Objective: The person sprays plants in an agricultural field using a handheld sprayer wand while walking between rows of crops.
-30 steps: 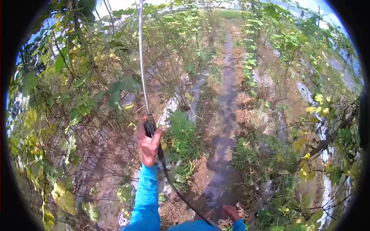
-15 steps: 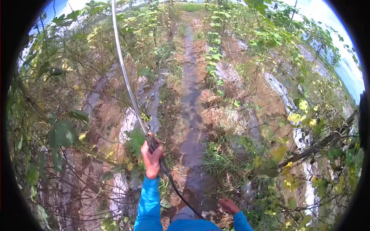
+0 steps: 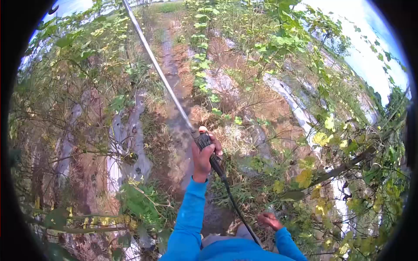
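Note:
My left hand [image 3: 203,157] is stretched out in front of me, shut on the black grip of a spray wand [image 3: 208,147]. Its long metal tube [image 3: 157,66] slants up and to the left, past the top of the view. A black hose [image 3: 233,203] runs from the grip back down toward my body. My right hand [image 3: 269,219] stays low by my waist, close to the hose, with its fingers loosely curled; whether it holds anything is unclear. Both arms are in bright blue sleeves [image 3: 188,222].
A wet dirt path [image 3: 174,87] runs ahead between rows of climbing vines [image 3: 278,43] with yellowing leaves. Grey plastic mulch strips [image 3: 130,139] lie along the beds. A bare branch [image 3: 348,163] crosses at the right, and weeds [image 3: 139,204] grow by my feet.
The view has swung to the left, so the path and my left hand with the wand now sit further right. The wand tilts more to the left. My right hand has stayed low.

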Demonstrator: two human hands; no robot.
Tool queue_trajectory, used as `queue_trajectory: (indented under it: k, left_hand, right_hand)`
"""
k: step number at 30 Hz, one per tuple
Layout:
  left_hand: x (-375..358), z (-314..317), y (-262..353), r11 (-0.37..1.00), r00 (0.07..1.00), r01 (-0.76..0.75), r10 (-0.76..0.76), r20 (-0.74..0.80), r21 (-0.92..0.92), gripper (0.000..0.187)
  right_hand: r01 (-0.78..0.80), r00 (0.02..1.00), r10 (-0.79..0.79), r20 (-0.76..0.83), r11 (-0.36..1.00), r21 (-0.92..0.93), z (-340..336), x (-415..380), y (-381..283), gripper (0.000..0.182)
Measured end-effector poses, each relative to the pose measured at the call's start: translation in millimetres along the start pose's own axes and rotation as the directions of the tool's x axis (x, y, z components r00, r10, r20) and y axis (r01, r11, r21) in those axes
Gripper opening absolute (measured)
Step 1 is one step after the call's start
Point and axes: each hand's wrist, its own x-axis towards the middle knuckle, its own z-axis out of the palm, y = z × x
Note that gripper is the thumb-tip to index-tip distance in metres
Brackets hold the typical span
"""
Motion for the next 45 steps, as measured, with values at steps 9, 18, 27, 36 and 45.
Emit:
queue_trajectory:
  k: [9, 18, 27, 36, 45]
  left_hand:
    - [60, -11, -36, 0.979, 0.987, 0.152, -0.142, 0.079, -0.138, 0.028]
    - [101, -24, -29, 0.939, 0.941, 0.307, -0.275, 0.198, -0.154, 0.029]
    - [129, 34, -73, 0.937, 0.862, 0.343, -0.285, 0.42, -0.069, 0.031]
    - [136, 43, -90, 0.912, 0.877, 0.382, -0.308, 0.368, -0.147, 0.029]
    - [134, -54, -51, 0.912, 0.95, 0.304, -0.269, -0.158, 0.275, 0.032]
  right_hand:
    - [-0.106, 0.989, 0.112, -0.097, 0.992, 0.069, 0, 44, 20, 0.046]
    - [-0.105, 0.993, 0.097, 0.061, 0.985, 0.14, 90, 121, 0, 0.052]
    - [-0.099, 0.993, 0.106, -0.053, 0.987, 0.124, 44, 86, -14, 0.049]
    - [-0.005, 0.993, 0.024, -0.113, 0.987, 0.162, 7, 73, -27, 0.048]
    - [-0.091, 0.995, 0.082, 0.063, 0.984, 0.155, 47, 162, -82, 0.051]
